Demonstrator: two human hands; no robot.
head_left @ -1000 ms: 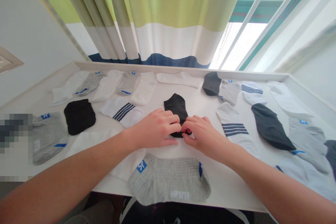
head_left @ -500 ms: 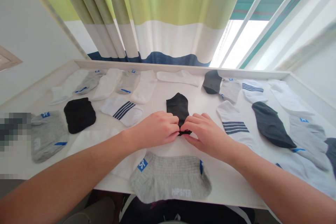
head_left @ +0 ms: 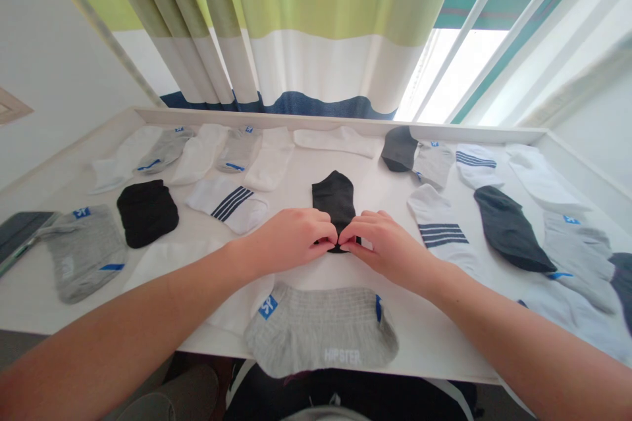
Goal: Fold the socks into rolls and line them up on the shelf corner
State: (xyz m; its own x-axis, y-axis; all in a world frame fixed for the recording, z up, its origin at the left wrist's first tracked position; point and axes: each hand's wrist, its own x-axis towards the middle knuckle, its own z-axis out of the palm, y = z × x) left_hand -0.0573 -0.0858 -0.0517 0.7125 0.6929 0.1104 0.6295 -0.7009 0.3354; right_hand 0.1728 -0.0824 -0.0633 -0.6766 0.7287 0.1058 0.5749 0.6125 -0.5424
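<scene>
A black sock (head_left: 334, 196) lies in the middle of the white table, its near end between my two hands. From the left, my left hand (head_left: 305, 234) pinches that near edge with thumb and fingers. My right hand (head_left: 384, 241) pinches the same edge from the right, its fingertips almost touching the left ones. The fingers hide part of the sock's near end. Just below them, close to the table's front edge, lies a grey sock (head_left: 323, 329) with a blue tag and the word HIPSTER.
Spread about are a folded black sock (head_left: 147, 213), striped white socks (head_left: 438, 223), dark socks (head_left: 513, 229) and grey socks (head_left: 87, 251). White socks line the back along the raised table rim (head_left: 340, 121). At far left lies a dark flat object (head_left: 22, 233). A curtain (head_left: 320, 26) hangs behind.
Both hands keep hold of the black sock's near edge, with fingertips shifted slightly closer together. The view has tilted a little; the other socks lie as before.
</scene>
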